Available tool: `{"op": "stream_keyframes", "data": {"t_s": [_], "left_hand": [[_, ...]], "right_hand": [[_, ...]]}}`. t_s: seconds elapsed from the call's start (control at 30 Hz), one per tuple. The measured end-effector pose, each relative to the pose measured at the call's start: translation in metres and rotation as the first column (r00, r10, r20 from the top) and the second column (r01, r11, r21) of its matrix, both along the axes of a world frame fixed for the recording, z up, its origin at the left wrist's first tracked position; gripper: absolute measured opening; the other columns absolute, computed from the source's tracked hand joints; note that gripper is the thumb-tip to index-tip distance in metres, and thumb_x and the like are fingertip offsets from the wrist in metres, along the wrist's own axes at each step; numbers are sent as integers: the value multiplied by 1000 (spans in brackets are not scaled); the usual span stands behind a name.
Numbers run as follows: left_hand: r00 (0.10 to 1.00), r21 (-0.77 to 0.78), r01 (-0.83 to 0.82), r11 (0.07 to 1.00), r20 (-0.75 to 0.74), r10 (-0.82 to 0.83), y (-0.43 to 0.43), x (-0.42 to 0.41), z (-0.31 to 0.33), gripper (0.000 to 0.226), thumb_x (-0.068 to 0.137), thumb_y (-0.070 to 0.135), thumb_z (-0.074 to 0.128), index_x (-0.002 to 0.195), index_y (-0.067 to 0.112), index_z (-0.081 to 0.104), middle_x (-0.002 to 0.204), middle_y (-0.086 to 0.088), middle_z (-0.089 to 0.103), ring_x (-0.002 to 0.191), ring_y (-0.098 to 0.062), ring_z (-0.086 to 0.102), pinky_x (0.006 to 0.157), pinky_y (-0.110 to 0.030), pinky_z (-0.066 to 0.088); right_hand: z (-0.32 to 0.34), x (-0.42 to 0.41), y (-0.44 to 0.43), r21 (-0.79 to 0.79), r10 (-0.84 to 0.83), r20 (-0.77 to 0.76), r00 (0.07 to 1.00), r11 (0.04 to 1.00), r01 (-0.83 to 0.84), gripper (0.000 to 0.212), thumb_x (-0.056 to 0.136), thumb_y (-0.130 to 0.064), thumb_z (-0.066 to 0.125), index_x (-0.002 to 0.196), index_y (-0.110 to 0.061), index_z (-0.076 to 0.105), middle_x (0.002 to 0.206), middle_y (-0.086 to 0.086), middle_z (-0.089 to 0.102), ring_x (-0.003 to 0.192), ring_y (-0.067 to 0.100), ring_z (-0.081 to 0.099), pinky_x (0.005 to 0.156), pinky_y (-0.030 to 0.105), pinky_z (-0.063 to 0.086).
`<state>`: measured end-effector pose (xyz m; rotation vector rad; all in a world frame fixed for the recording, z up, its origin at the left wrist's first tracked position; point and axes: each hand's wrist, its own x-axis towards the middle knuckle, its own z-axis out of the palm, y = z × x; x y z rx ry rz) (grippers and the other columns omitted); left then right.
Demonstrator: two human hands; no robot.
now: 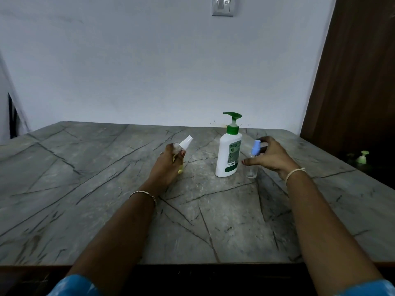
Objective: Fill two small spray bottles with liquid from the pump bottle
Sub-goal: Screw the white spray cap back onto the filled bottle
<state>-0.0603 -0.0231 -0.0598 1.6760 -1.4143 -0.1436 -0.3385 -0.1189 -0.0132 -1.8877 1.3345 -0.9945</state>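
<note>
A white pump bottle (228, 154) with a green pump head stands upright on the grey marble table (106, 189). Left of it, my left hand (168, 165) is wrapped around a small spray bottle with a white nozzle (185, 143); it tilts to the right and shows yellowish liquid at its base. Right of the pump bottle, a small clear spray bottle (251, 170) with a blue nozzle (255, 148) stands on the table. My right hand (270, 155) holds its blue top with the fingertips.
A grey wall with a switch plate (222, 6) rises behind the table. A dark wooden panel (354, 71) stands at the right, with a small green pump object (362, 157) low beside it. The table's front edge runs near my forearms.
</note>
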Motion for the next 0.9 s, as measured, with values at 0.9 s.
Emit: {"op": "stream_keyframes", "data": {"t_s": [0.9], "left_hand": [[1000, -18, 1, 1000, 13, -1, 0, -1, 0, 31, 99, 36, 41, 121, 14, 39, 102, -8, 60, 77, -13, 54, 56, -25, 36]], "right_hand": [[1, 159, 56, -168, 238, 91, 967, 961, -221, 37, 92, -33, 63, 121, -14, 50, 102, 6, 64, 97, 23, 63, 81, 31, 48]]}}
